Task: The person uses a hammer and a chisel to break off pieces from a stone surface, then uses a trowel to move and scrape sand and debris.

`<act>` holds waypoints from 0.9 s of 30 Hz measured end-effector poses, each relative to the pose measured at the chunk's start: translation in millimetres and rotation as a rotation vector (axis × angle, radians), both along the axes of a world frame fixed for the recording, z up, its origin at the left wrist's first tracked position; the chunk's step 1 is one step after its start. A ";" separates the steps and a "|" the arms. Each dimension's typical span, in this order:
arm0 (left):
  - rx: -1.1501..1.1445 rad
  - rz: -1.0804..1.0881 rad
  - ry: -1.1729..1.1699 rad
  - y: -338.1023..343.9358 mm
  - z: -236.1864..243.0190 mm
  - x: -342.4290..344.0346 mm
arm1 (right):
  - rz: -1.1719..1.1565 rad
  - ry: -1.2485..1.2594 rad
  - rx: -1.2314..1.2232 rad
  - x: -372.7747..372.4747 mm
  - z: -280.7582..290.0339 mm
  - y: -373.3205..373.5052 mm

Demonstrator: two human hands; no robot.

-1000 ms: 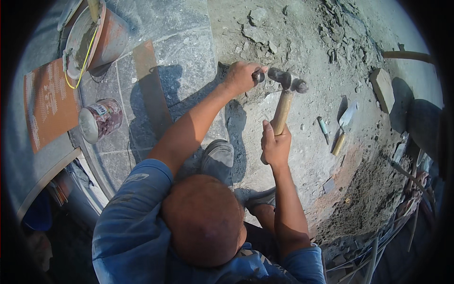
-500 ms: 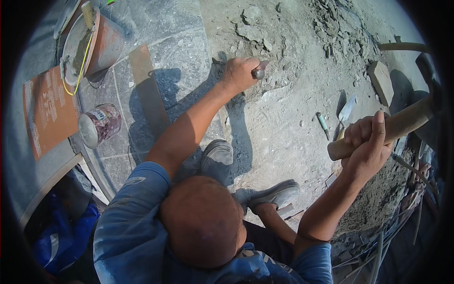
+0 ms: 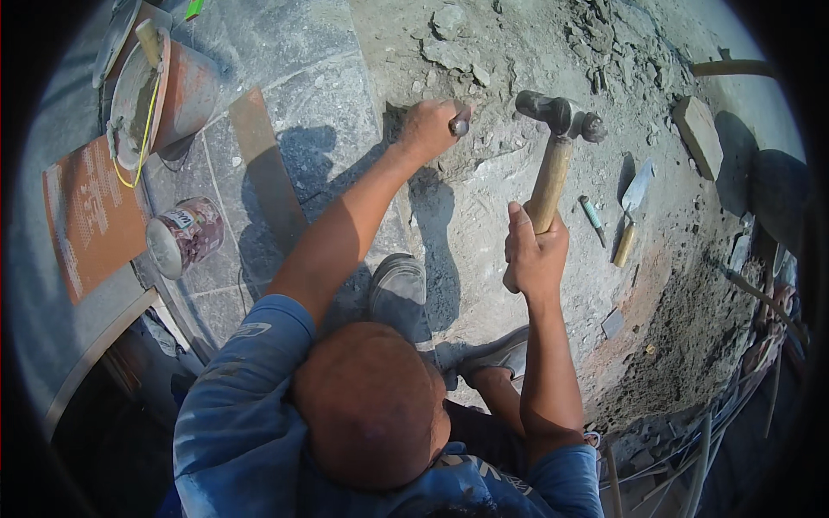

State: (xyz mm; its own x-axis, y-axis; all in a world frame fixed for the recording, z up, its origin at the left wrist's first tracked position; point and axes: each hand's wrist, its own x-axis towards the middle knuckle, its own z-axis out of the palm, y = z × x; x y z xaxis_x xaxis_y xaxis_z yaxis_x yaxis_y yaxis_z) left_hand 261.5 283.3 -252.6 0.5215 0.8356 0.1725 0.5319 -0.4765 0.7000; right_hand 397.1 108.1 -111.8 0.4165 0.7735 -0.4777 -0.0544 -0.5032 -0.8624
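My left hand point(image 3: 426, 135) is closed around a metal chisel point(image 3: 460, 126), whose round top end pokes out of the fist. It rests at the border between grey tiles point(image 3: 324, 86) and broken, dusty ground point(image 3: 492, 216); the chisel's lower end is hidden. To the right, my right hand point(image 3: 537, 259) grips the wooden handle of a ball-peen hammer point(image 3: 549, 177). The hammer's dark steel head is in the air, apart from the chisel, to its right.
At the left stand a mortar-stained bucket point(image 3: 192, 91) and a clear jar point(image 3: 200, 233) lying near a brown board point(image 3: 91, 211). On the right lie a trowel point(image 3: 637, 187), a green-handled tool point(image 3: 591, 216) and a stone slab point(image 3: 698, 138). Rubble point(image 3: 604, 43) covers the far ground.
My right hand has swung the hammer left and inward from the far right, bringing its head near the chisel. My left hand keeps its hold on the chisel, almost unmoved.
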 end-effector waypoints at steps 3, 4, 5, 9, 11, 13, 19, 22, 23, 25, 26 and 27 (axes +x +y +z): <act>-0.040 0.010 0.066 -11.7 21.4 11.2 | -0.219 -0.030 0.151 31.5 53.4 28.5; 0.015 0.014 -0.035 -15.5 30.1 16.3 | -0.279 0.026 0.208 42.7 68.0 32.4; 0.010 0.005 -0.038 -18.9 40.5 20.6 | -0.338 0.001 0.232 48.8 81.1 36.3; -0.048 0.007 0.000 -31.7 63.8 22.8 | -0.392 -0.032 0.351 61.3 99.8 26.6; -0.066 0.001 0.019 -36.3 64.4 21.9 | -0.418 -0.019 0.329 55.3 99.9 18.4; 0.033 -0.025 0.032 -42.4 63.4 21.0 | -0.443 -0.002 0.305 49.1 98.2 12.2; -0.027 -0.008 0.047 -45.5 74.3 17.8 | -0.408 0.056 0.235 42.9 91.8 1.4; -0.058 0.014 0.078 -38.6 68.0 15.7 | -0.442 0.107 0.251 37.4 85.0 -3.1; -0.060 0.008 0.080 -37.7 65.6 15.2 | -0.447 0.107 0.249 30.7 78.9 -5.5; -0.025 0.025 -0.004 -37.3 61.8 16.0 | -0.379 0.231 0.234 11.4 50.8 -13.4; -0.027 0.006 -0.009 -38.0 61.1 21.2 | -0.270 0.208 0.130 -0.6 24.3 -23.1; -0.041 0.010 0.022 -39.3 60.7 23.8 | -0.158 0.192 0.025 -11.1 0.6 -33.1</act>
